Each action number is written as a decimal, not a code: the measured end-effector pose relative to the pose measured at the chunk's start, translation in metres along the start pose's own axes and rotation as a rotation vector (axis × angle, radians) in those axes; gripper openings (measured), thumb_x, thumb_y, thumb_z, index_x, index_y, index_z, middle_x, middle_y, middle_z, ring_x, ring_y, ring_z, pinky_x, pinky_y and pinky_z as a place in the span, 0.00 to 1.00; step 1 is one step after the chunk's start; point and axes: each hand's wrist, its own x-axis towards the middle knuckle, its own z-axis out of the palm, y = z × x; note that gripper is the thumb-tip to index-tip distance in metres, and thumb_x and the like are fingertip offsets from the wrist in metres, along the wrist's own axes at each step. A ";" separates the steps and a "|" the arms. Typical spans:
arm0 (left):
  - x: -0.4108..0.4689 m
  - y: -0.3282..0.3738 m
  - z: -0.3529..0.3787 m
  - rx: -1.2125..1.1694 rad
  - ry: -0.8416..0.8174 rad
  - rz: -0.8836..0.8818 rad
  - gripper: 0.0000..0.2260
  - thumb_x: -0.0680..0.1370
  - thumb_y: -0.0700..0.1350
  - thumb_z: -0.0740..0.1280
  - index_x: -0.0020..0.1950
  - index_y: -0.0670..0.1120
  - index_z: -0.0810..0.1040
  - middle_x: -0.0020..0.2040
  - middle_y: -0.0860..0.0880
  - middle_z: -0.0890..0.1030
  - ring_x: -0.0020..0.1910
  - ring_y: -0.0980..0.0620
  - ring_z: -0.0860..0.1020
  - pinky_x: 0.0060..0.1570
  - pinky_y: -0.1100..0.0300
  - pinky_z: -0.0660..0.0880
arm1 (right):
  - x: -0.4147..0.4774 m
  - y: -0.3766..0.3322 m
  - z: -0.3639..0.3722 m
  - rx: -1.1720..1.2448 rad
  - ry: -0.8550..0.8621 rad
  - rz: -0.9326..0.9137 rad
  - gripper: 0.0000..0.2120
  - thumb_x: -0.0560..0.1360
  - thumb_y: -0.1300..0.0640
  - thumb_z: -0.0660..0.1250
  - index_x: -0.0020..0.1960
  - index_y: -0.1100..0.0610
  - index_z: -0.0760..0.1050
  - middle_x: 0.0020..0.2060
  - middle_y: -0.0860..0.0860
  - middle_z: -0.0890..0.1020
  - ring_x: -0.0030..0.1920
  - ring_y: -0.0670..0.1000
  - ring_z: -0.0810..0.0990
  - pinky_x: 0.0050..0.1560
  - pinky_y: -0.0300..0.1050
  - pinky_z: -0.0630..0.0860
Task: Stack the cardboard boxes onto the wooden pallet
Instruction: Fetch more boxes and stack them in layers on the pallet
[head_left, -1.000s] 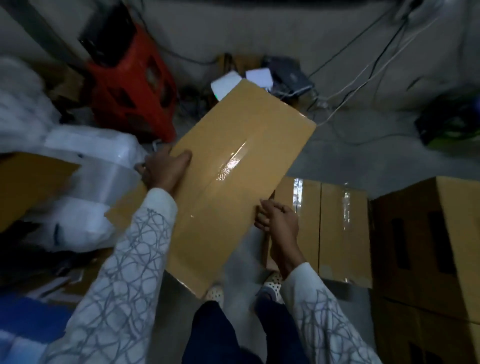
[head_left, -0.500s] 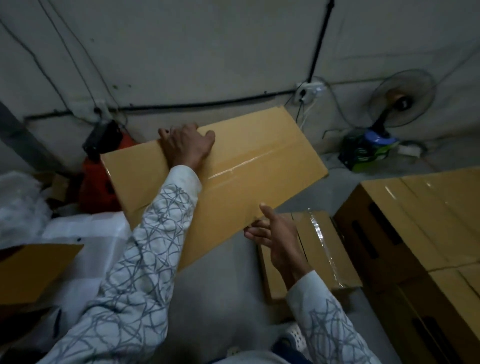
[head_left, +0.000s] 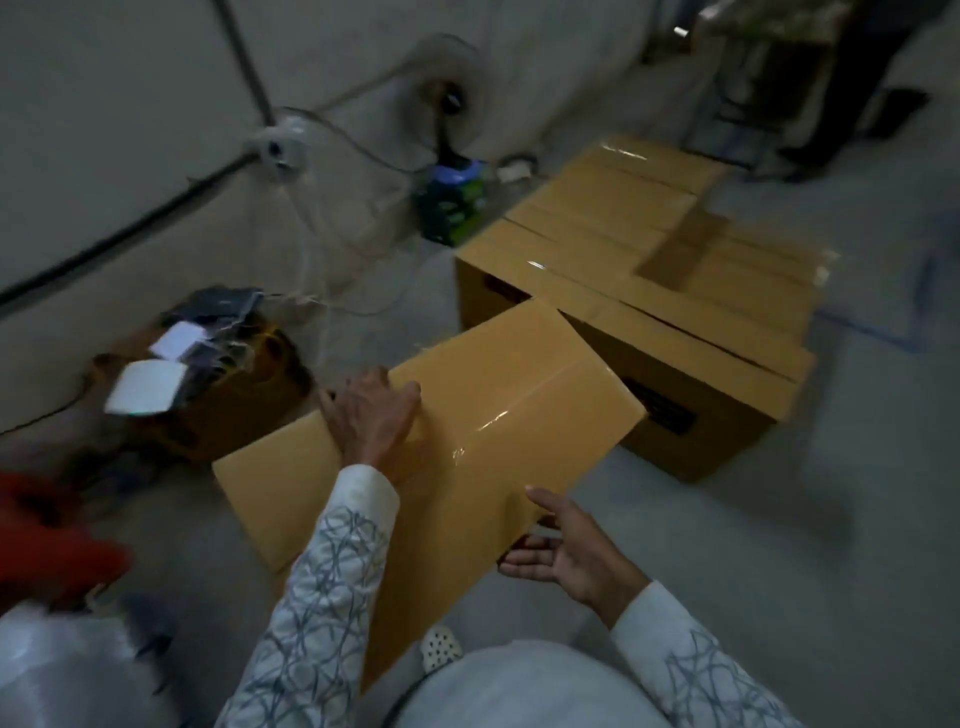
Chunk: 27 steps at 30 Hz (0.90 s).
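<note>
I hold a taped tan cardboard box in the air in front of me, tilted, its tape seam shining. My left hand grips its far top edge with the fingers curled over. My right hand supports its near lower edge from below, palm up. Ahead on the right stands a stack of cardboard boxes on the floor, with a gap among the top boxes. The wooden pallet is hidden from view.
A floor fan and a green and blue item stand by the wall among loose cables. A cluttered brown box sits at left, with a red object near it. A dark metal rack stands at the far right.
My view has swung right and down toward the stack of boxes. The held box has moved along with it, lower and nearer the stack. Both hands keep their hold.
</note>
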 end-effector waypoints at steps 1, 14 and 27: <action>-0.008 0.016 0.016 0.016 -0.032 0.031 0.20 0.75 0.60 0.65 0.58 0.48 0.82 0.55 0.45 0.83 0.57 0.44 0.77 0.67 0.45 0.63 | -0.001 0.002 -0.020 0.013 -0.004 0.035 0.31 0.77 0.47 0.75 0.70 0.63 0.67 0.53 0.67 0.79 0.46 0.68 0.85 0.44 0.63 0.85; -0.213 0.418 0.224 0.233 -0.375 0.861 0.29 0.80 0.62 0.58 0.72 0.43 0.70 0.71 0.41 0.73 0.70 0.40 0.68 0.71 0.44 0.59 | -0.048 0.005 -0.376 0.622 0.264 0.020 0.31 0.79 0.43 0.71 0.74 0.53 0.63 0.55 0.63 0.77 0.49 0.67 0.83 0.53 0.68 0.82; -0.275 0.732 0.343 0.114 -0.390 1.160 0.37 0.72 0.63 0.55 0.74 0.40 0.68 0.67 0.39 0.74 0.66 0.39 0.70 0.71 0.41 0.58 | -0.002 -0.137 -0.649 0.679 0.586 -0.015 0.04 0.77 0.63 0.72 0.51 0.61 0.80 0.33 0.51 0.75 0.27 0.45 0.66 0.19 0.35 0.62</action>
